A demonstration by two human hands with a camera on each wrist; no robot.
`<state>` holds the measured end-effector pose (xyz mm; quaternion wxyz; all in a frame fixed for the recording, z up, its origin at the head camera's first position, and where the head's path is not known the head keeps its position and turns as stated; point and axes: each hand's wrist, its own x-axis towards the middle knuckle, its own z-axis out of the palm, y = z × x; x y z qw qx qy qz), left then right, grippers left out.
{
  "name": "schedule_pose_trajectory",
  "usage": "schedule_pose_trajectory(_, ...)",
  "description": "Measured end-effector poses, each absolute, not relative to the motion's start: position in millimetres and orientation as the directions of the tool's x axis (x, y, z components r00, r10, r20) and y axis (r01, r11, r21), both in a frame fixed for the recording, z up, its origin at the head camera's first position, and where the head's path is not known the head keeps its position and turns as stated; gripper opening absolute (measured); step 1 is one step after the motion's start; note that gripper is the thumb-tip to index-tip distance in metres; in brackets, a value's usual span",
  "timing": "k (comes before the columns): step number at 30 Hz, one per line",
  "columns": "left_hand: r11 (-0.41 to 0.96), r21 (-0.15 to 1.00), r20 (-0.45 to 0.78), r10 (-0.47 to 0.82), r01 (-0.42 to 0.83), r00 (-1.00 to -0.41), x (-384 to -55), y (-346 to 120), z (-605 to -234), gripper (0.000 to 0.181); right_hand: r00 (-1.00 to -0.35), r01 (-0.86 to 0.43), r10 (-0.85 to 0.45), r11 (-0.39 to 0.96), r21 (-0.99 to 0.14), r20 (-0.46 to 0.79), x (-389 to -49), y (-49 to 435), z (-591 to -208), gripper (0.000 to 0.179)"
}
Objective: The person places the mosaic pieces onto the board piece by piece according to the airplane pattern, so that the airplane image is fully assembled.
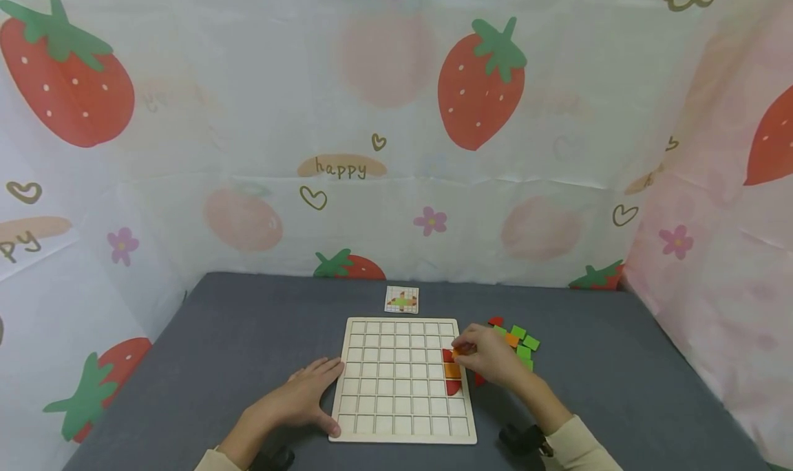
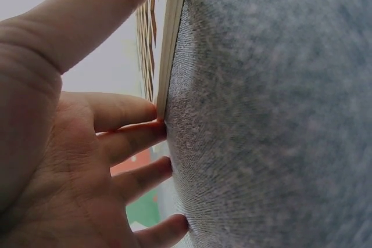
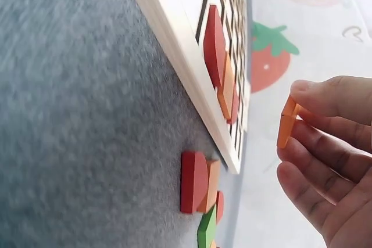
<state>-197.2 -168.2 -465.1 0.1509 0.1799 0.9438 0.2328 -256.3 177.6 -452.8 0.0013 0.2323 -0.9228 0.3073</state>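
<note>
A pale wooden grid board point(image 1: 385, 388) lies on the dark grey tabletop. My left hand point(image 1: 303, 396) rests along its left side, fingers extended, thumb at the near left corner. In the left wrist view, a fingertip touches the board's edge point(image 2: 170, 45). Between thumb and fingers, my right hand point(image 1: 492, 356) pinches an orange square tile point(image 3: 287, 125), held above the board's right side. Set in the right-hand cells are an orange square point(image 1: 453, 370), a red rounded piece point(image 1: 453, 388) and another red piece point(image 1: 447, 355), partly beside the held tile.
Loose green tiles point(image 1: 531, 342), an orange tile point(image 1: 511, 340) and red pieces point(image 1: 495, 321) lie to the right of the board, some hidden behind my right hand. A small pattern card point(image 1: 401, 299) lies beyond the far edge. Printed curtains point(image 1: 384, 216) stand behind the table.
</note>
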Motion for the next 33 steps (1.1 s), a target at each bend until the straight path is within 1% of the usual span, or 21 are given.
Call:
schedule_pose_trajectory(5, 0.829, 0.494, -0.207, 0.405, 0.263, -0.890, -198, -169, -466, 0.108, -0.886, -0.439, -0.445, 0.719, -0.539, 0.129, -257, 170, -455, 0.017)
schedule_pose_trajectory(10, 0.828, 0.494, -0.206, 0.409, 0.266, -0.889, -198, -169, -467, 0.108, -0.856, -0.491, -0.499, 0.699, -0.521, 0.138, -259, 165, -457, 0.016)
schedule_pose_trajectory(19, 0.819, 0.502, -0.194, 0.422, 0.280, -0.886, -197, -169, -466, 0.107, -0.828, -0.508, -0.555, 0.681, -0.528, 0.082, -260, 154, -460, 0.018)
schedule_pose_trajectory(26, 0.819, 0.510, -0.215, 0.419, 0.264, -0.882, -198, -170, -466, 0.108, -0.782, -0.574, -0.620, 0.670, -0.471, 0.070, -262, 148, -466, 0.018)
schedule_pose_trajectory(33, 0.819, 0.511, -0.231, 0.422, 0.260, -0.877, -200, -171, -466, 0.107, -0.751, -0.622, -0.655, 0.660, -0.421, 0.083, -262, 143, -468, 0.013)
